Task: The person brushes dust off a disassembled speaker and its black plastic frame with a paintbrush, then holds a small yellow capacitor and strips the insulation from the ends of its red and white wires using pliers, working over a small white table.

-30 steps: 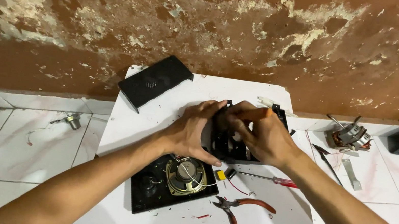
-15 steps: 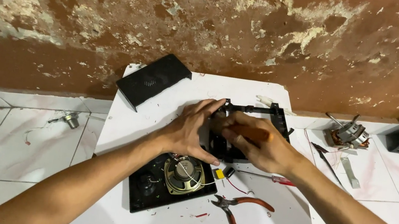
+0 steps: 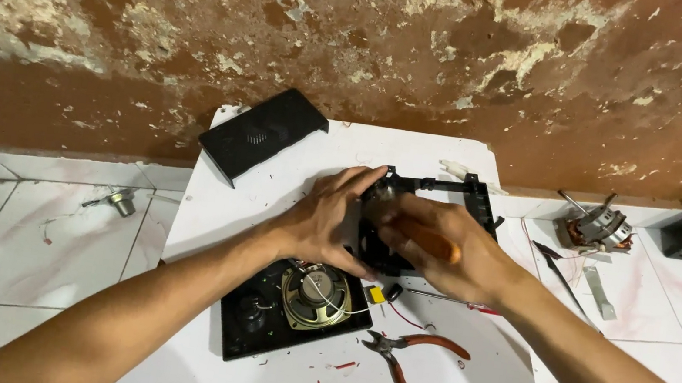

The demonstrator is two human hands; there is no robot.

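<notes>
Orange tool: right hand (image 3: 447,254) fingers wrapped around an orange-handled screwdriver (image 3: 427,240) over the black frame (image 3: 438,187).
Left hand (image 3: 324,220): fingers spread, pressing the frame.
Risk: tip could slip toward the left fingers.

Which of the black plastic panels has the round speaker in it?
The black panel nearest the camera, beside the orange-handled pliers; its gold-rimmed speaker shows plainly.

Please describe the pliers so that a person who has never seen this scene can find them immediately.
Start at the white board lying on the tiled floor below the stained brown wall. On its near part, right of the black panel with the round speaker and just below the right hand, lie the pliers. They alone have orange-red handles, spread apart in a V.
</notes>
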